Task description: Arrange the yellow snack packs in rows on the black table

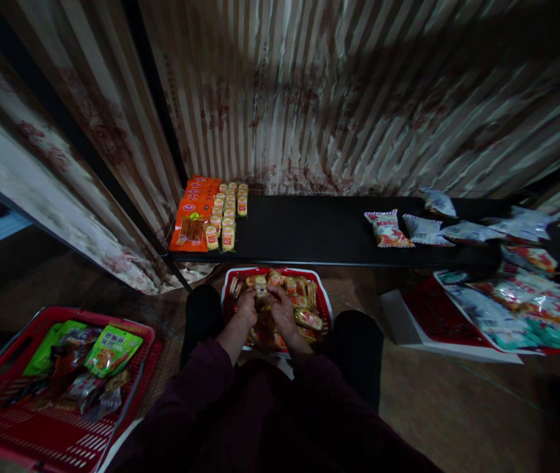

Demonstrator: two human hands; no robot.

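My left hand (247, 307) and my right hand (282, 310) meet over a red basket with a white rim (327, 305) that sits between my knees. Their fingers are closed around a small yellow wrapped snack cake (260, 285), partly hidden by the fingertips. Below and around them lie several more of these wrapped cakes (308, 319) in the basket. On the shelf (304, 230) ahead, similar cakes (228, 233) stand in rows beside flat orange snack packets (193, 220).
Bagged snacks (388, 230) lie along the shelf's right side. A basket piled with bags (530, 309) stands at the right. At the left a red basket (58, 437) holds green packets (113, 350) and other snacks. A striped curtain (309, 98) hangs behind the shelf.
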